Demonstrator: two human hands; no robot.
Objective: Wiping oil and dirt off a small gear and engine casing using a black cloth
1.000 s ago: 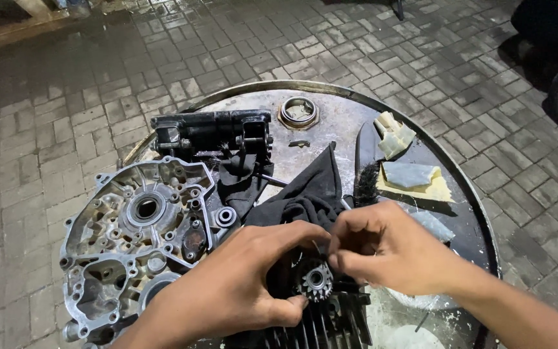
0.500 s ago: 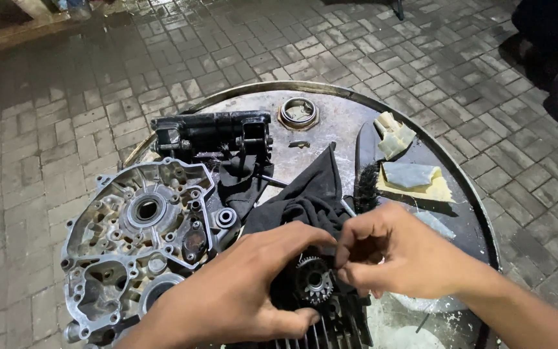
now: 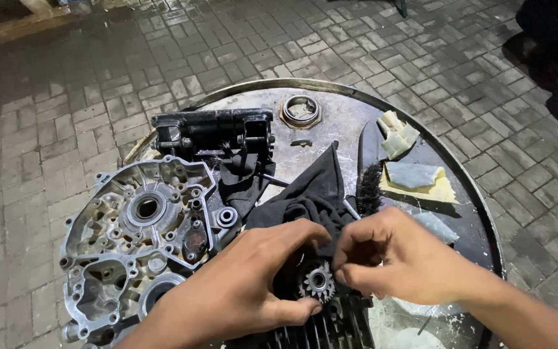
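Black cloth (image 3: 311, 194) — silver casing (image 3: 137, 239) — grey paving (image 3: 46, 129).

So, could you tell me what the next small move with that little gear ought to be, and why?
Probably a slight turn of the small gear against the black cloth: the left hand cradles it from below, the right hand pinches cloth at its rim, and its teeth look dark with grime.

A round metal tray (image 3: 343, 123) sits on the brick floor (image 3: 66, 97). Left of the hands lies a big engine case (image 3: 130, 239). Above them lie a black cloth (image 3: 311, 190), a brush (image 3: 369, 187), a black part (image 3: 211, 132), a ring (image 3: 300, 110) and sponges (image 3: 414, 174).
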